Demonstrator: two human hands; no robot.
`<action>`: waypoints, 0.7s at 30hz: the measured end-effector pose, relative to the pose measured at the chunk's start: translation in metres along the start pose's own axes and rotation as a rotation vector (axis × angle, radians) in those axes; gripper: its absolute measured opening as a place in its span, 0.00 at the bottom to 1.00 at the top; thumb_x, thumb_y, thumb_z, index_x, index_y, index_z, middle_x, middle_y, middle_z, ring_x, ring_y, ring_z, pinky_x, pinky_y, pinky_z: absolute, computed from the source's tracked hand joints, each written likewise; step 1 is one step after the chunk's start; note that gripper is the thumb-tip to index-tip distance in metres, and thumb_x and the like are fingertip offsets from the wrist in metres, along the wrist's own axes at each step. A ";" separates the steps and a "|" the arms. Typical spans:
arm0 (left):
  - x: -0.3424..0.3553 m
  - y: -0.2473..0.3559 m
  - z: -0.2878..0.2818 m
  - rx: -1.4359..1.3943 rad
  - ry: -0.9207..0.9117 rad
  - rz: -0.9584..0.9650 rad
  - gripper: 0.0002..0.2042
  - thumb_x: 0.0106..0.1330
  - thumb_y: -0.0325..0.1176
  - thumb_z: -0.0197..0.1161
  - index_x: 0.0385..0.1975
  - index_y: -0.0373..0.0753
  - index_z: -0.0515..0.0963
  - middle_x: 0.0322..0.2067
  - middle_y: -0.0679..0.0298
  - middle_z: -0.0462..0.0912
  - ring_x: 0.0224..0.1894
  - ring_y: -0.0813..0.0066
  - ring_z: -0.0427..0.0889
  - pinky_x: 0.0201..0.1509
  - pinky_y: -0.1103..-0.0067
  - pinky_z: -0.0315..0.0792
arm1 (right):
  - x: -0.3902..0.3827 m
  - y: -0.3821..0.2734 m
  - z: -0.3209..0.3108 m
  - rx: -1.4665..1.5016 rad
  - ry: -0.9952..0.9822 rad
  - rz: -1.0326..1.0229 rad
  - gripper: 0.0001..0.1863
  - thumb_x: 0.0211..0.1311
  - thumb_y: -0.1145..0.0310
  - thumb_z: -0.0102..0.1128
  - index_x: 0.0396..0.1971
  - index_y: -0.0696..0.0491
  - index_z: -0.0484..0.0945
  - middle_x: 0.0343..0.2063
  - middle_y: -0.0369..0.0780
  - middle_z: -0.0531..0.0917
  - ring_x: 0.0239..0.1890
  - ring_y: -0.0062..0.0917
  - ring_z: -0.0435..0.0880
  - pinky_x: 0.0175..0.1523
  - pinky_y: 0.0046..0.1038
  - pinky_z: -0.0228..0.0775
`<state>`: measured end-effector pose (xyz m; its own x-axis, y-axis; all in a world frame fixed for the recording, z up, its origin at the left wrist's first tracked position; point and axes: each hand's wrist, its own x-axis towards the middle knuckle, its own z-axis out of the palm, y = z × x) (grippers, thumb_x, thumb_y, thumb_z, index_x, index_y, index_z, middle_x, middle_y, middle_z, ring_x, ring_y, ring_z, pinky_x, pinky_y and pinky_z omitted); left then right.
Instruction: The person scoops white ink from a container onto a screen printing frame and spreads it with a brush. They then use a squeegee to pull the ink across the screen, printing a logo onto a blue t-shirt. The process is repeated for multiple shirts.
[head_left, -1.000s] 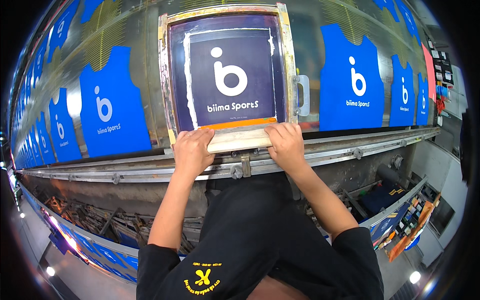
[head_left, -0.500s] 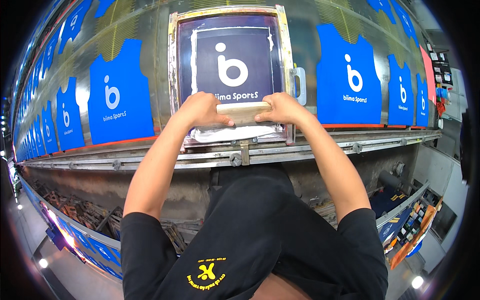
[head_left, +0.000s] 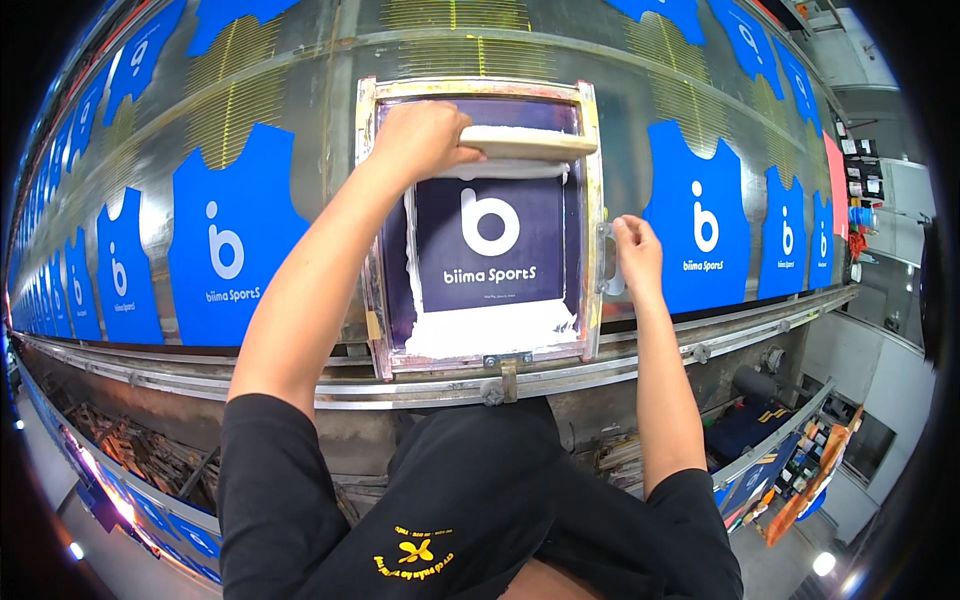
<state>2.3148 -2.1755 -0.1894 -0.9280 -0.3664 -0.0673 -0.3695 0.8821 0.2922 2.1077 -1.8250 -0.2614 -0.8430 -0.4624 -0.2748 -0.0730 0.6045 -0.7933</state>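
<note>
L hand [head_left: 425, 135] is closed round the squeegee [head_left: 525, 145], gripping its pale wooden handle at the left end; blade sits at the far end of the printing screen [head_left: 490, 250], touching the mesh. R hand [head_left: 635, 250] pinches the small metal handle [head_left: 607, 258] on the frame's right rail, fingers curled on it.

Squeegee looks light and stiff, wood w/ a flexible edge; best held along the handle top, away from the wet blade. White ink [head_left: 485, 328] pooled at the near end & smeared up the left side, so slippery and messy if touched. Frame looks rigid, mesh taut but prob. easy to damage. Blue jersey pieces [head_left: 230, 240] lie flat either side on the long worktop [head_left: 320, 100].
</note>
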 end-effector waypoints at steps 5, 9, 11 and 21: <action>0.021 -0.014 0.005 -0.128 -0.058 -0.012 0.15 0.64 0.45 0.75 0.43 0.44 0.89 0.36 0.57 0.92 0.45 0.52 0.90 0.49 0.58 0.82 | -0.009 -0.018 0.003 0.213 -0.159 0.254 0.18 0.79 0.59 0.65 0.56 0.57 0.83 0.19 0.27 0.72 0.16 0.10 0.64 0.20 0.22 0.52; 0.014 -0.002 0.003 -0.245 -0.081 -0.013 0.16 0.64 0.41 0.74 0.51 0.49 0.88 0.43 0.60 0.92 0.49 0.52 0.89 0.53 0.59 0.81 | -0.017 -0.044 -0.002 0.173 -0.082 0.157 0.18 0.79 0.57 0.66 0.54 0.57 0.83 0.19 0.26 0.70 0.15 0.09 0.62 0.20 0.20 0.48; -0.005 0.008 0.005 -0.289 0.034 -0.018 0.15 0.63 0.41 0.74 0.49 0.51 0.89 0.41 0.60 0.92 0.49 0.52 0.90 0.53 0.58 0.81 | -0.021 -0.055 -0.006 0.195 -0.077 0.139 0.18 0.78 0.57 0.66 0.54 0.57 0.83 0.19 0.25 0.70 0.15 0.08 0.61 0.20 0.20 0.47; -0.240 0.154 0.078 -0.201 0.161 0.005 0.32 0.49 0.24 0.73 0.61 0.46 0.83 0.59 0.64 0.86 0.57 0.59 0.83 0.57 0.63 0.76 | -0.022 -0.060 -0.012 0.369 -0.130 0.105 0.18 0.75 0.60 0.69 0.52 0.59 0.86 0.23 0.28 0.78 0.20 0.10 0.67 0.23 0.22 0.54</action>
<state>2.4769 -1.9287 -0.2027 -0.9043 -0.4187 0.0828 -0.3331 0.8136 0.4766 2.1240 -1.8429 -0.2011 -0.7594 -0.5031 -0.4125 0.2262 0.3903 -0.8925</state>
